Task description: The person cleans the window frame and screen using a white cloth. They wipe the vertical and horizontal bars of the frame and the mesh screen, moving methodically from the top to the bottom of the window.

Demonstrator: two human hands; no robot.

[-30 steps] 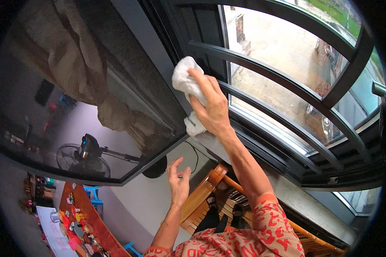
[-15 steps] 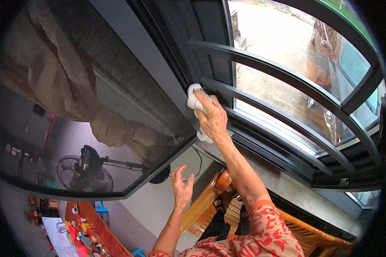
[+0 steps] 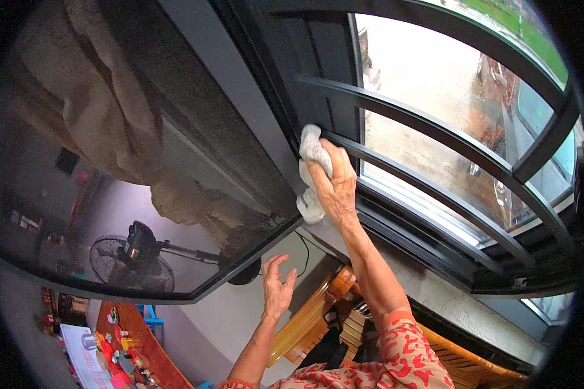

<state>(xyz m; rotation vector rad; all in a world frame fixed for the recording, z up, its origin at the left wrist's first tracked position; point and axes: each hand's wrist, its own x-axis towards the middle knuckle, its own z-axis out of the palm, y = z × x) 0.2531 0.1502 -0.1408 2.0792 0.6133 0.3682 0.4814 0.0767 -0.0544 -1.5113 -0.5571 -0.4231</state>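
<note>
My right hand (image 3: 335, 185) is closed around a white cloth (image 3: 313, 149) and presses it at the inner corner of the dark window frame (image 3: 292, 107). Part of the cloth hangs below the fingers beside the hinge-side edge. Lower down, my left hand (image 3: 278, 287) is raised in the air with its fingers apart and nothing in it. To the left of both hands stands the swung-out window panel (image 3: 194, 168), its dark-edged surface showing a brown curtain and a fan.
Dark bars (image 3: 428, 126) cross the window opening on the right. Below the sill lies a wooden bench (image 3: 305, 318) with slats. A wooden table (image 3: 152, 343) with small colourful items and a white sheet (image 3: 84, 356) sits at the lower left.
My right hand has shifted slightly right and down with the cloth, and more of the cloth shows. My left hand stays raised in nearly the same place. The view has tilted slightly.
</note>
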